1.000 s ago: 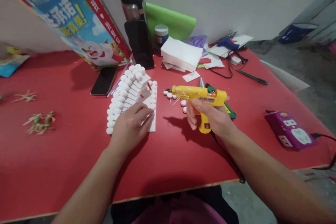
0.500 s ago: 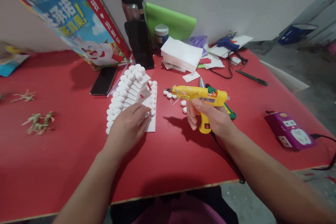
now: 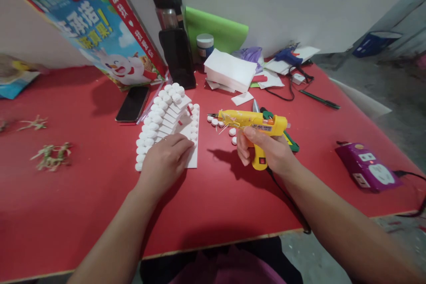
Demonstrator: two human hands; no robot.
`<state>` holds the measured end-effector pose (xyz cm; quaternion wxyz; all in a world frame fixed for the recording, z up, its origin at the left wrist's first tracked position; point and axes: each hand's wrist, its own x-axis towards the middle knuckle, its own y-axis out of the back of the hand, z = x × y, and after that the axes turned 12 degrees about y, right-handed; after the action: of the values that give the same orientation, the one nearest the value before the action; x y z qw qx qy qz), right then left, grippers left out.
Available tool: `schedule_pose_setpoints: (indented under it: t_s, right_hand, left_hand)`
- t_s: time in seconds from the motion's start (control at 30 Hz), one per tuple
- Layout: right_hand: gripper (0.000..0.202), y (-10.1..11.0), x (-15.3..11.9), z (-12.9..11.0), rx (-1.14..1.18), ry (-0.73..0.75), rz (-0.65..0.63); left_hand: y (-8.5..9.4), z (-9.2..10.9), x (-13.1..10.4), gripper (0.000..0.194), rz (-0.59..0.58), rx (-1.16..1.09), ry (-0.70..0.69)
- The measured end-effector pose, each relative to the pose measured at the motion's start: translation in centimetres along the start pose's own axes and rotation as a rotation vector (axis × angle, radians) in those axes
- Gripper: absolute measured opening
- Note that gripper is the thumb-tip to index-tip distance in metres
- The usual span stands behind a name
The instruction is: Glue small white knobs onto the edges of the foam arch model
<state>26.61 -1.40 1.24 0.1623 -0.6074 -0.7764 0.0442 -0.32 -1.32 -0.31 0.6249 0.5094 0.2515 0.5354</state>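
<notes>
While I watch from afar, the red worktop (image 3: 100,222) carries a white stair model (image 3: 169,117), left of the yellow glue gun (image 3: 244,118). My right hand (image 3: 271,147) is wrapped around this gun's handle. My left hand (image 3: 166,155) is at the model's near right part, fingers bent close together beside small white discs (image 3: 194,123); I cannot tell whether they pinch one.

The white stepped model (image 3: 168,120), edged with round discs (image 3: 151,126), stands left of centre; right of it, the yellow glue gun (image 3: 244,118) points left.
</notes>
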Motion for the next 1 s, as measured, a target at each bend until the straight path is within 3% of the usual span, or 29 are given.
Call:
schedule_pose_setpoints:
  t_s: [0.17, 0.33, 0.5, 0.77, 1.0]
  right_hand:
    - [0.054, 0.0, 0.1, -0.1, 0.009, -0.016, -0.01]
    - [0.054, 0.2, 0.2, -0.2, 0.004, 0.009, -0.011]
    - [0.055, 0.1, 0.4, -0.1, 0.004, 0.009, -0.019]
    - [0.054, 0.2, 0.4, 0.0, -0.018, -0.012, -0.008]
    - [0.056, 0.0, 0.3, -0.1, -0.031, -0.025, 0.0]
  left_hand:
    - [1.7, 0.5, -0.4, 0.019, 0.005, 0.099, -0.012]
    - [4.1, 1.0, -1.6, 0.021, -0.201, 0.232, -0.151]
    - [3.6, 0.7, -3.1, 0.031, -0.308, 0.393, -0.096]
    - [1.7, -0.3, -2.9, 0.044, -0.187, 0.532, -0.354]
    - [1.8, 1.0, -4.2, 0.046, 0.011, 0.557, -0.471]
